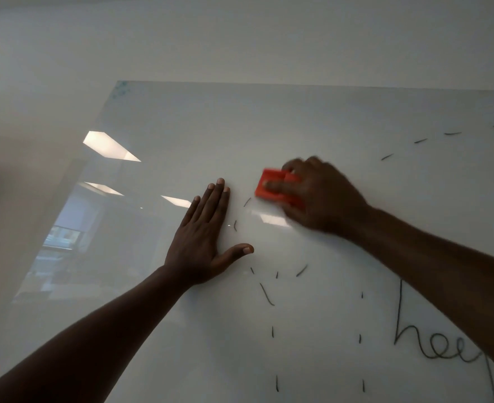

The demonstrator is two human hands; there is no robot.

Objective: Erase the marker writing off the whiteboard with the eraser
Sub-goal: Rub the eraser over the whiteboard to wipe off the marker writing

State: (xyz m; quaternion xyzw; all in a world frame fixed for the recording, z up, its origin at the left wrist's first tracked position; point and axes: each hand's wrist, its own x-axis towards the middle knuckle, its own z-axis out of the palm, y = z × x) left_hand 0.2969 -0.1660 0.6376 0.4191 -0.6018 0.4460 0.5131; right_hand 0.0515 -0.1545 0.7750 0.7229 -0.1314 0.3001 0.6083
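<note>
Gripping red eraser (pixel 279 189), right hand (pixel 317 196) fingers curled on it, pressed to whiteboard (pixel 298 117). Left hand (pixel 205 234) flat, fingers spread, empty. Cursive writing (pixel 431 338) at 5 o'clock; board's 12 o'clock area bare.

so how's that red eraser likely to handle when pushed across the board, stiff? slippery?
The eraser looks like a stiff moulded block, so it probably won't flex under the right hand. Its size suggests it is light. The glossy whiteboard mirrors the ceiling lights, so it likely glides easily.

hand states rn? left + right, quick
Left hand: open, flat on the glossy white whiteboard, holding nothing.
Right hand: closed on the orange rectangular eraser, pressing it to the board.
</note>
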